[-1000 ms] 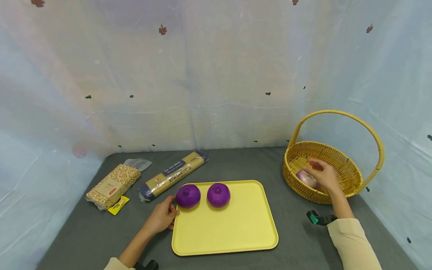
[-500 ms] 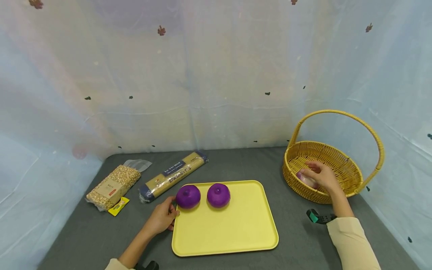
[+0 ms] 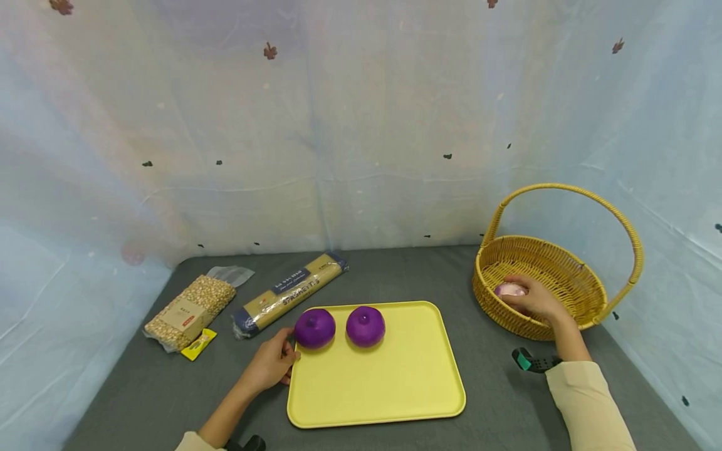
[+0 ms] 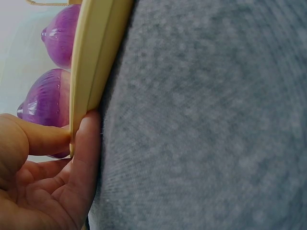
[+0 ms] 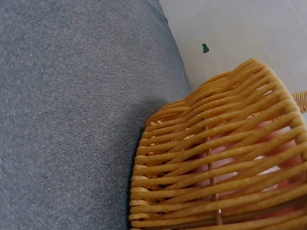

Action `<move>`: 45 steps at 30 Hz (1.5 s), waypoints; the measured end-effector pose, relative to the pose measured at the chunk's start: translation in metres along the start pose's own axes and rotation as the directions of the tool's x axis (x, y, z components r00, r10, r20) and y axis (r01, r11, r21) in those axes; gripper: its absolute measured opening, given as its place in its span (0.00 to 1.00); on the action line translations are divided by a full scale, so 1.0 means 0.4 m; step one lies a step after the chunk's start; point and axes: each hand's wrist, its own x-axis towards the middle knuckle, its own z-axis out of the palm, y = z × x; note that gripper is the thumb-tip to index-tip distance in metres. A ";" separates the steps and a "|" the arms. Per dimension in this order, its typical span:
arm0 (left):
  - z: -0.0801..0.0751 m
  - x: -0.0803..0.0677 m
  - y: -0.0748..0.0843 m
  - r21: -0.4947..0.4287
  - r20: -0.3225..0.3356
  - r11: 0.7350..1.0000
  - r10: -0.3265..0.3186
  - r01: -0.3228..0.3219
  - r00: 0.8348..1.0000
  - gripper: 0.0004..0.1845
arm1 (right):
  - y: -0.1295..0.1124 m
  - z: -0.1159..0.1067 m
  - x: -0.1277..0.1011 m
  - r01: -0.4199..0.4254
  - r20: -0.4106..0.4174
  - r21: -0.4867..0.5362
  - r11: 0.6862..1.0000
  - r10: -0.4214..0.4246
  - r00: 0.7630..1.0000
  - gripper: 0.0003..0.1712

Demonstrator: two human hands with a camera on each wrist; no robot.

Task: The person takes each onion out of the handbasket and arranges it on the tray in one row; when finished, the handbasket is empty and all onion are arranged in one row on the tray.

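At the tray's left edge, my left hand (image 3: 272, 360) pinches the rim. In the left wrist view, the thumb lies over the yellow tray (image 4: 93, 57) and the fingers go under it. Two purple onions (image 3: 314, 328) stand side by side near the tray's far left corner, the nearer one right beside my fingertips. My right hand (image 3: 540, 302) reaches down into the wicker basket (image 3: 589, 275), its thumb and fingers around a pale purple-and-white bulb (image 3: 510, 289) that looks like an onion. The right wrist view has the basket's woven wall (image 5: 216, 167) mostly hiding that hand.
Left of the tray, a spaghetti pack (image 3: 290, 293) lies slanted on the grey cloth. Farther left are a clear bag of pale beans or kernels (image 3: 192, 310) and a small yellow packet (image 3: 198, 344). The basket's tall handle (image 3: 564, 186) arches over it; a pale curtain (image 3: 361, 125) hangs behind.
My right hand has lowered inside the basket and closed its thumb and fingers around the pale bulb, which has shifted slightly. The left hand and tray stay put.
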 end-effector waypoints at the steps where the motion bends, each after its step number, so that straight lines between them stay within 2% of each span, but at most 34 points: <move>1: 0.000 0.000 0.000 0.000 0.001 1.000 0.001 -0.001 1.000 0.24 | 0.002 0.001 0.001 0.009 0.003 -0.004 1.000 -0.009 1.000 0.34; 7: 0.000 0.000 -0.001 -0.004 0.005 1.000 0.006 -0.006 1.000 0.24 | 0.008 0.003 0.007 0.042 0.006 -0.013 0.999 -0.042 0.999 0.33; 15: 0.002 0.000 -0.002 -0.011 0.002 1.000 0.005 -0.005 1.000 0.24 | 0.010 0.001 0.008 0.041 0.015 -0.062 0.997 -0.040 0.999 0.34; 26: 0.003 -0.004 0.000 -0.025 0.011 1.000 0.003 -0.002 1.000 0.24 | 0.000 0.001 -0.001 -0.009 -0.017 -0.040 0.999 0.008 1.000 0.36; 37: 0.001 -0.001 -0.004 -0.017 0.005 1.000 0.005 -0.005 1.000 0.24 | -0.021 0.007 -0.007 -0.034 -0.103 0.049 0.998 0.039 0.994 0.42; 45: 0.001 0.000 0.000 -0.006 0.000 1.000 0.008 -0.008 1.000 0.24 | -0.029 0.005 -0.010 -0.035 -0.168 0.027 0.999 0.039 0.985 0.42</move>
